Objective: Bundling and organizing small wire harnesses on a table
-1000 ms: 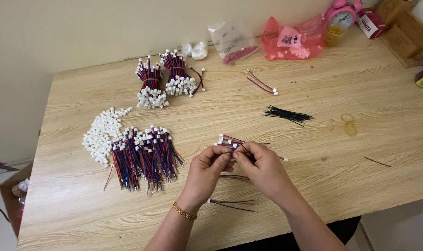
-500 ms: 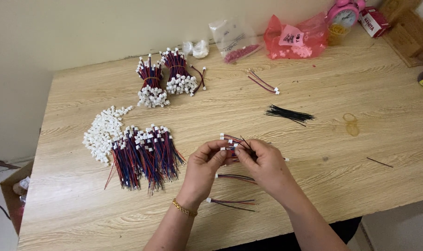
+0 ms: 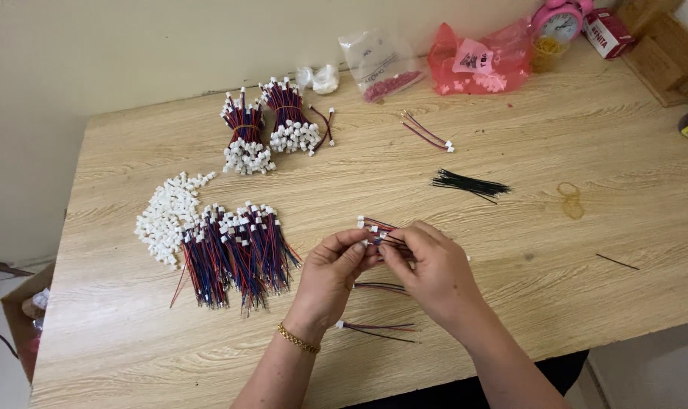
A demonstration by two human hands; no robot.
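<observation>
My left hand [image 3: 330, 279] and my right hand [image 3: 429, 269] meet over the middle of the wooden table [image 3: 586, 227]. Together they pinch a small bunch of red, blue and black wires with white connectors [image 3: 372, 225] sticking out at the top left. A gold bracelet [image 3: 297, 339] sits on my left wrist. Loose wire pieces [image 3: 378, 328] lie on the table just under my hands. To the left lies a spread of finished wire bundles [image 3: 234, 254] beside a heap of white plastic connectors [image 3: 166, 216].
Two tied wire bundles [image 3: 268, 132] stand at the back. A black bunch of ties [image 3: 469, 185], a loose wire pair [image 3: 427, 130] and a rubber band [image 3: 569, 198] lie to the right. Plastic bags [image 3: 473, 60], a pink alarm clock [image 3: 560, 19] and boxes line the far edge.
My hands have shifted very slightly while working the wire bunch; its connector ends stay at the upper left. Nothing else on the table has moved.
</observation>
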